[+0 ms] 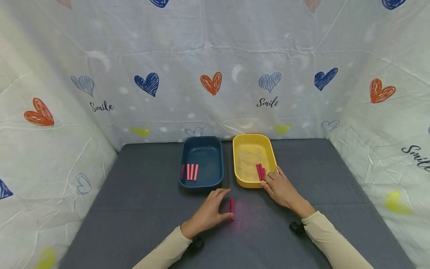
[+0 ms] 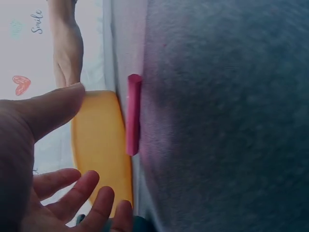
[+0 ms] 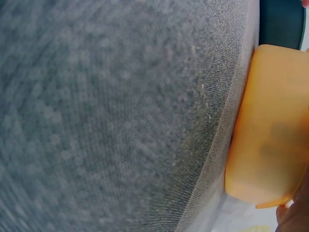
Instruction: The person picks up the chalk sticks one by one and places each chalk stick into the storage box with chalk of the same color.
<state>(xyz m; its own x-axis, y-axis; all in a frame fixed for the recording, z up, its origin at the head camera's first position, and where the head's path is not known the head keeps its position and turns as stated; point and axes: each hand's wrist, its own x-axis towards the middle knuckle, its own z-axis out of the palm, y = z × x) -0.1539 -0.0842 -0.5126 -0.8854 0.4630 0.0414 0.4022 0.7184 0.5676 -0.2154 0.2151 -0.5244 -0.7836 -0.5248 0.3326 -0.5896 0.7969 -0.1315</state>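
A magenta chalk stick (image 1: 232, 209) lies on the grey cloth, in front of the two trays. My left hand (image 1: 211, 211) is just left of it, thumb and fingers spread apart; the thumb tip overlaps the stick's near end in the head view. In the left wrist view, the chalk stick (image 2: 133, 116) shows beyond the spread fingers. My right hand (image 1: 283, 188) is over the near right corner of the yellow tray (image 1: 272, 151), bent fingertips beside several magenta chalk sticks (image 1: 259, 172) inside. I cannot tell whether it pinches one.
Left of the yellow tray stands a dark blue tray (image 1: 201, 185) with several pink chalk sticks (image 1: 192, 172) in it. Pink dust (image 1: 248, 218) marks the cloth between the hands. A white curtain (image 1: 208, 112) printed with hearts hangs behind the table and along both sides.
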